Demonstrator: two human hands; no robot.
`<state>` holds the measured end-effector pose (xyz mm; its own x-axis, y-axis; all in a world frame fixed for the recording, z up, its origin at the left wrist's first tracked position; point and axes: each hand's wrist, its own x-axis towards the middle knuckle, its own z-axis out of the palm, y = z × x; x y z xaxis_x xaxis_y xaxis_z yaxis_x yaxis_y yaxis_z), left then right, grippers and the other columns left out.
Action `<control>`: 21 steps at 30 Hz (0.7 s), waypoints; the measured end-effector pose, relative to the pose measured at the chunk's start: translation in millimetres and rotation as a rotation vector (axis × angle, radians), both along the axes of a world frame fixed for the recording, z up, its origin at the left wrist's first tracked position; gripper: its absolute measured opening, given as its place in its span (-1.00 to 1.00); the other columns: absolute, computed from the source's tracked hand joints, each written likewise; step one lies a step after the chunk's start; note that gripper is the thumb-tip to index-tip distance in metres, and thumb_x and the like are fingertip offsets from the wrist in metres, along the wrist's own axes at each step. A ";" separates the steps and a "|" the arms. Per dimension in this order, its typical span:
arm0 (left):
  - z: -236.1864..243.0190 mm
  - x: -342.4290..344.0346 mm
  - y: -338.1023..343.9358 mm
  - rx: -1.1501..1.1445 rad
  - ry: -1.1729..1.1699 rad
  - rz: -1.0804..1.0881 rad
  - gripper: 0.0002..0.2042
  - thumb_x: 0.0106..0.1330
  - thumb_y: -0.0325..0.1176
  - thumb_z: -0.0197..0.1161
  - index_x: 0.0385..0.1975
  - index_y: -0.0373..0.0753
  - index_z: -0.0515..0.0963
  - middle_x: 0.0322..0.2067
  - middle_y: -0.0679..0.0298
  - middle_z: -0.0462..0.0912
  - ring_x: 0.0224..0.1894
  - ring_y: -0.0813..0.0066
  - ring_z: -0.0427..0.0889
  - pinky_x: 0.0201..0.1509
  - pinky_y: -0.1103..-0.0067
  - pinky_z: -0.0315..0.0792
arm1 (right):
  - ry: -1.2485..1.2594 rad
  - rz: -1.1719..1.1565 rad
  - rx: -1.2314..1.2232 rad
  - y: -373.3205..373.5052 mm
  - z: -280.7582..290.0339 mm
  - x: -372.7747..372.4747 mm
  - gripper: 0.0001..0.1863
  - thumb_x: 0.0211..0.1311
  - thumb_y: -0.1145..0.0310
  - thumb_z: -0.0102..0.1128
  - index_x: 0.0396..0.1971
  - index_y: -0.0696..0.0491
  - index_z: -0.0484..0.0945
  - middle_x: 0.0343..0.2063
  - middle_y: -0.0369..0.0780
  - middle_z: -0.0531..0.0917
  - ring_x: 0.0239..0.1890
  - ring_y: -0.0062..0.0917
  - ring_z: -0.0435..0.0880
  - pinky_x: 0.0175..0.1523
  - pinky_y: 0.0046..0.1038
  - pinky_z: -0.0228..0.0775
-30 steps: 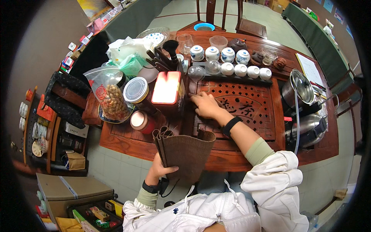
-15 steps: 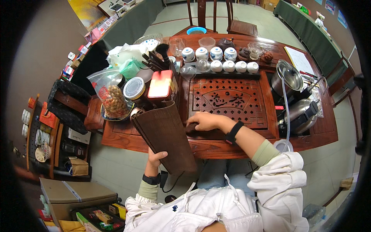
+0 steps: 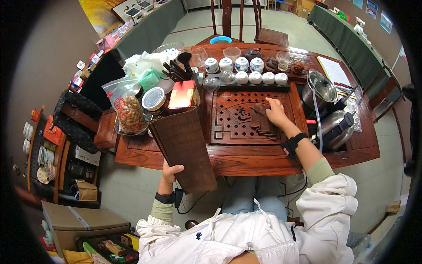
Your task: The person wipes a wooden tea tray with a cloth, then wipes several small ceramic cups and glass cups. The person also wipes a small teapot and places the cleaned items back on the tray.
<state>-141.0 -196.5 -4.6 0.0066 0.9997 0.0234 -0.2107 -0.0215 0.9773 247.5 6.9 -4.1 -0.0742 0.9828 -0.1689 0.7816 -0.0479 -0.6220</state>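
A dark brown slatted mat point(image 3: 184, 145), folded over, is held tilted at the table's front edge by my left hand point(image 3: 171, 172), its thumb lying across the near side. The fingers behind the mat are hidden. On the carved wooden tea tray point(image 3: 228, 135) lies a crumpled brown cloth point(image 3: 263, 124). My right hand point(image 3: 278, 115) grips this cloth and presses it onto the right part of the tray, with its fingers partly bent. White teacups point(image 3: 255, 78) and several lidded blue-and-white cups point(image 3: 241, 64) stand in rows just beyond the tray.
To the left stand a red-topped tin point(image 3: 182, 94), a lidded jar point(image 3: 153, 100), a bag of nuts point(image 3: 130, 110) and a holder of dark tea tools point(image 3: 178, 70). A steel pot point(image 3: 322, 86) and a kettle point(image 3: 342, 128) sit on the right, a hose beside them.
My right hand has moved right and away from me, from the tray's front left onto its right part, bringing the cloth along. The mat in my left hand has shifted slightly.
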 end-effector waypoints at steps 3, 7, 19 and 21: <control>-1.3 0.1 2.3 0.002 0.016 -0.004 -0.33 -0.17 -0.26 0.27 0.07 -0.37 0.39 -0.09 0.16 0.55 -0.12 0.25 0.54 0.00 0.42 0.43 | -0.164 0.108 0.174 -16.7 -4.9 -9.4 -0.41 0.33 0.17 0.00 0.34 -0.11 0.16 0.39 -0.05 -0.03 0.43 -0.03 -0.19 0.35 0.10 -0.10; -6.2 -3.7 0.4 -0.009 0.040 -0.006 -0.34 -0.15 -0.26 0.29 0.06 -0.37 0.39 -0.09 0.16 0.55 -0.11 0.25 0.55 -0.01 0.41 0.44 | -0.514 0.223 -0.021 -27.3 -7.9 -26.8 -0.21 0.28 -0.20 -0.06 0.42 -0.26 -0.07 0.43 -0.08 -0.16 0.45 -0.03 -0.25 0.36 0.16 -0.22; -34.4 -18.9 -0.4 -0.006 -0.012 -0.042 -0.38 -0.16 -0.36 0.38 0.02 -0.38 0.43 -0.09 0.16 0.56 -0.13 0.27 0.56 -0.03 0.38 0.46 | -0.561 0.362 -0.146 17.4 -14.9 -53.3 -0.34 0.44 0.04 -0.25 0.44 -0.17 -0.20 0.45 -0.19 -0.24 0.47 -0.16 -0.27 0.40 0.07 -0.22; -33.9 -19.3 -1.2 -0.008 -0.025 -0.048 -0.38 -0.16 -0.38 0.39 0.02 -0.38 0.43 -0.09 0.16 0.56 -0.12 0.27 0.56 -0.03 0.37 0.46 | -0.559 0.394 -0.142 25.5 -14.4 -65.5 -0.34 0.44 0.04 -0.26 0.44 -0.19 -0.20 0.46 -0.19 -0.25 0.48 -0.18 -0.27 0.40 0.06 -0.23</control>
<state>-160.3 -197.7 -38.5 0.0542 0.9984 0.0160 -0.2359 -0.0028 0.9718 182.1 32.4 -18.6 -0.2853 0.8659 -0.4109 0.9584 0.2540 -0.1301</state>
